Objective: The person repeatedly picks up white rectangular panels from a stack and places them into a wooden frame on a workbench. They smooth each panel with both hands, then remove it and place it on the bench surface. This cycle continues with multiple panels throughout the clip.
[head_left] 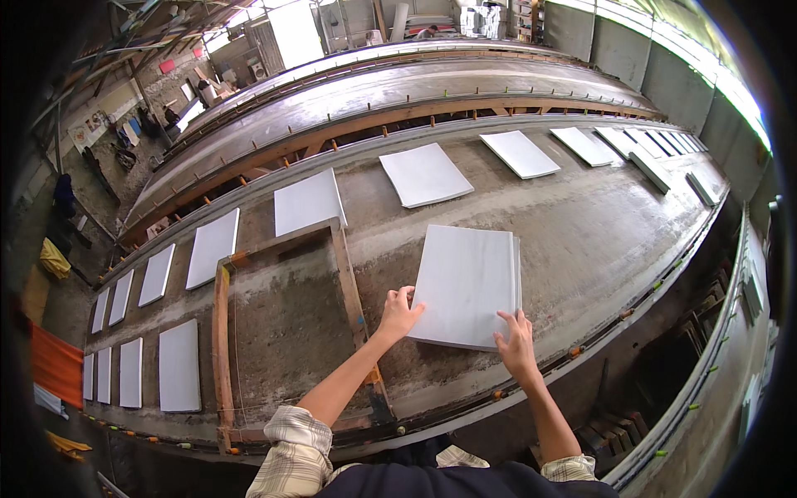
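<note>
Stack of white rectangular sheets [465,286]: lay on a long grey-brown table [589,241], right of a brown wooden frame [347,274]. Bare left hand [401,315] touched its left edge; bare right hand [518,347], its lower-right corner. Whether either grasped it was unclear.

Bare tabletop [594,257] right of stack [465,286], frame [349,282] left

A long, stained grey-brown table [573,232] carries rows of white paper stacks [426,173] and a wooden frame [222,349].
</note>
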Motion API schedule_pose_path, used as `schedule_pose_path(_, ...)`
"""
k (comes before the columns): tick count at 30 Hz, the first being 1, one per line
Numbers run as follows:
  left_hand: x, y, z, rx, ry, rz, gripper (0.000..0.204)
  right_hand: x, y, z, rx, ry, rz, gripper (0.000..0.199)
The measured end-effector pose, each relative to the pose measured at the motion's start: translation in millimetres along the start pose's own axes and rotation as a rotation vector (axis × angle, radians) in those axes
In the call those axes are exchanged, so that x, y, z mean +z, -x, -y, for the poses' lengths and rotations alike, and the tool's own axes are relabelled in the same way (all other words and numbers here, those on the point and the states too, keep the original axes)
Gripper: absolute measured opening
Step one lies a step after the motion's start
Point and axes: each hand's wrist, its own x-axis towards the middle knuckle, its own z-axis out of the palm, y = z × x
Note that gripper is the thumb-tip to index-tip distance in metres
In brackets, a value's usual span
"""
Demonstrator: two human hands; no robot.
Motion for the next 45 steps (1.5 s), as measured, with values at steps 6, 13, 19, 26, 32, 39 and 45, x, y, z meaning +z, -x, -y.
schedule_pose_path(6,16.3,-4.8,4.6,0.032,0.03,-0.192,0.048,4.8,-0.3,15.1,0.044,-0.045,-0.016,0.042)
schedule_pose_path(13,-12.1,11.5,-26.6,0.06,0.656,-0.209,0.047,-5.6,-4.6,41.0,-0.008,-0.19,-0.154,0.045)
schedule_pose_path(19,-98.1,52.5,2.3,0.231,0.494,-0.346,0.056,-14.0,-31.1,112.8,-0.042,-0.714,-0.081,0.055)
schedule_pose_path(26,-196.2,142.0,83.5,0.271,0.425,-0.402,0.057,67.1,-19.2,223.8,-0.081,-0.909,0.055,0.059)
schedule_pose_path(32,-279.2,198.5,180.8,0.152,0.197,-0.386,0.037,162.5,-5.9,287.4,0.025,-1.038,0.124,0.052)
schedule_pose_path(39,-326.4,234.2,274.1,0.049,-0.486,-0.49,0.018,273.6,13.2,289.6,0.204,-0.918,0.128,0.047)
schedule_pose_path(45,-306.1,224.1,266.8,0.132,-0.559,-0.501,0.016,289.8,9.7,278.8,0.239,-0.808,0.117,0.046)
